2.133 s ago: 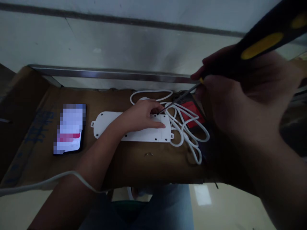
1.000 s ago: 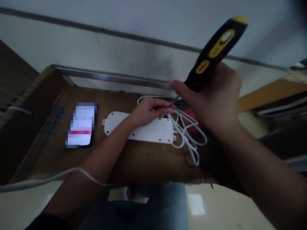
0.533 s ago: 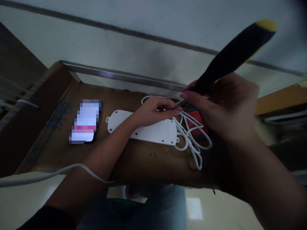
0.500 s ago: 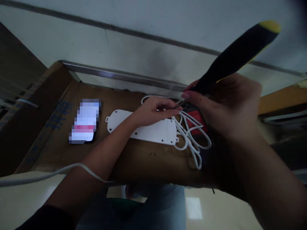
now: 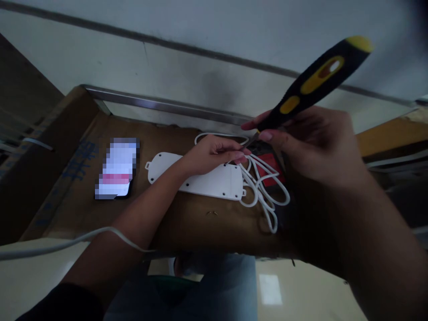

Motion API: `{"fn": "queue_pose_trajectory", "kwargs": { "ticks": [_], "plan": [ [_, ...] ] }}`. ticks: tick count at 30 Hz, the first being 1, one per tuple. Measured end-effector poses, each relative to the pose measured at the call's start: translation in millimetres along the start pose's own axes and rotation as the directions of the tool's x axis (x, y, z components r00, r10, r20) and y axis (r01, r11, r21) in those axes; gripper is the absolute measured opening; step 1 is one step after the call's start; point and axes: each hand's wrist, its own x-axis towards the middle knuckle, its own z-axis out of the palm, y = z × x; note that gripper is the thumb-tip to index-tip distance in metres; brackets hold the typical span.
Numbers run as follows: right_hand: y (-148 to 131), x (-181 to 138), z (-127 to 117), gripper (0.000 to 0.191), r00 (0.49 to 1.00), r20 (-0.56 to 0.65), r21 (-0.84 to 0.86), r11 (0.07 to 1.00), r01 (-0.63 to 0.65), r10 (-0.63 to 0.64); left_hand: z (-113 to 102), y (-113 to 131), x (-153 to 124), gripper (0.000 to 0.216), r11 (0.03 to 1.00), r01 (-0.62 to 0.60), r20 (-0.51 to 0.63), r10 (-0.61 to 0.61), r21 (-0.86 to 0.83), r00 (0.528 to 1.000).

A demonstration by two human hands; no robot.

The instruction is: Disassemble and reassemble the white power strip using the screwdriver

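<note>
Wall [image 5: 187, 76] of pale, smudged panels along the far side, dark horizontal seam across its upper part. Below, brown cardboard sheet [image 5: 187, 227], raised flap at left, blue handwriting [image 5: 78, 160] near the flap, bright metal rail [image 5: 160, 104] along the back edge. Under the near edge, legs in blue denim [image 5: 230, 285], partly in shadow.

Right hand [image 5: 310, 142]: fingers and thumb closed round the lower grip of a screwdriver [image 5: 314, 82] with black-and-yellow handle and thin metal shaft. Handle tilted up to the right, shaft down to the left, far end at the left fingertips.

Left hand [image 5: 210, 154]: half curled, above the far edge of the case, thumb and forefinger drawn close together at the shaft end. Cannot tell what, if anything, is pinched there; tip hidden.

Long white plastic case [image 5: 214, 185], rounded left end, small loop tab at each end, dark round holes along the edges. Flat on mid-cardboard, partly covered by left hand and forearm. Coiled white cable [image 5: 249, 205] just beside its right end, strands across a flat red patch [image 5: 270, 159].

Phone [image 5: 117, 167] with lit, pixelated screen, well left of the case. Separate white cord [image 5: 107, 229] across the left forearm.

Smallest: two tiny metallic screw-like pieces [image 5: 215, 213], side by side on bare cardboard, near side of the case.
</note>
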Motion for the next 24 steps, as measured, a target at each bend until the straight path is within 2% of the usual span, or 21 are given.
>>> {"fn": "queue_pose_trajectory", "kwargs": {
  "ticks": [2, 5, 7, 10, 12, 14, 18, 20, 24],
  "plan": [
    [3.2, -1.3, 1.4, 0.028, 1.0, 0.013, 0.03, 1.0, 0.003, -0.003, -0.5, 0.2, 0.5, 0.022, 1.0, -0.003, -0.02, 0.003, 0.018, 1.0],
    [8.7, -1.5, 9.3, 0.038, 0.999, -0.048, 0.032, 0.999, 0.007, -0.006, -1.2, -1.4, 1.8, 0.022, 0.999, -0.028, -0.057, 0.03, 0.028, 0.998],
    [11.3, -0.2, 18.0, 0.04, 0.991, -0.134, 0.053, 0.998, 0.025, -0.018, -1.9, -2.7, 2.4, 0.022, 0.998, -0.037, -0.083, 0.041, 0.041, 0.996],
    [12.8, 2.2, 30.7, 0.038, 0.952, -0.3, 0.067, 0.994, 0.087, -0.063, -2.9, -3.7, 2.8, 0.021, 0.999, -0.028, -0.115, 0.032, 0.04, 0.993],
    [12.7, 2.6, 34.6, 0.04, 0.93, -0.355, 0.051, 0.992, 0.116, -0.091, -2.8, -3.9, 3.0, 0.023, 1.0, -0.012, -0.137, 0.014, 0.017, 0.99],
    [12.4, 1.0, 33.7, 0.035, 0.938, -0.336, 0.038, 0.994, 0.1, -0.082, -1.5, -4.5, 3.4, 0.027, 1.0, 0.001, -0.163, -0.002, -0.006, 0.987],
    [11.8, -5.9, 26.4, 0.016, 0.975, -0.211, -0.025, 0.998, 0.064, -0.068, 3.7, -6.5, 4.1, 0.04, 0.999, -0.005, -0.226, -0.005, -0.043, 0.974],
    [12.3, -8.0, 25.4, 0.019, 0.981, -0.18, -0.037, 0.997, 0.07, -0.076, 6.6, -6.7, 4.3, 0.044, 0.999, -0.012, -0.247, 0.003, -0.034, 0.969],
    [17.4, -6.3, 29.9, 0.024, 0.973, -0.218, -0.044, 0.997, 0.063, -0.071, 9.0, -5.3, 4.6, 0.047, 0.999, -0.013, -0.284, 0.021, 0.029, 0.959]
  ]
}}
